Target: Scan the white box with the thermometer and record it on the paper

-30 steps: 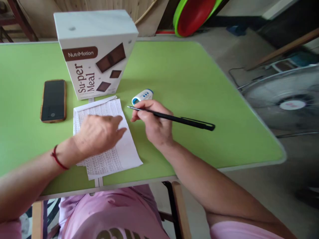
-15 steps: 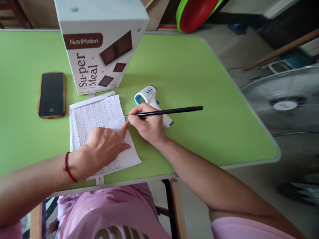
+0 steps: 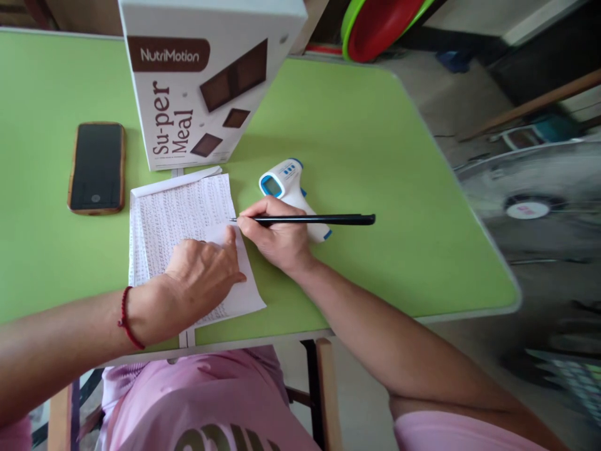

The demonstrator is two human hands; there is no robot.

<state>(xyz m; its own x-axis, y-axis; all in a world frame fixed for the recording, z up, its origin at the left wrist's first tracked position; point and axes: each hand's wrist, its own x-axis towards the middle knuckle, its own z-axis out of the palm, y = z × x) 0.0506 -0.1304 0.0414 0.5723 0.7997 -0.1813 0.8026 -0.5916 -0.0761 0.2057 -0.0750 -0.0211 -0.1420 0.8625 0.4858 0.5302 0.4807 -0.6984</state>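
Rows of small handwriting cover much of a white paper pad (image 3: 183,210), whose top sheet is folded back along the upper edge. My left hand (image 3: 201,269) lies palm down on the pad, fingers stretched out, with the index finger near the sheet's right edge. In my right hand (image 3: 279,235) a long black pen (image 3: 328,219) is pinched between thumb and fingers. Its tip is at the right edge of the paper, just above my left index finger. Partly behind my right hand lies a white and blue infrared thermometer (image 3: 284,178).
On the green table (image 3: 357,150), a tall white NutriMotion box (image 3: 178,119) stands behind the pad. A smartphone (image 3: 97,166) in a brown case lies at the left. Right of the table is a fan (image 3: 528,210); a red basin (image 3: 380,28) is at the back.
The view has shifted slightly. The pen's back end has tipped a little lower, and its tip has moved slightly left onto the paper's edge. Both hands keep nearly the same place.
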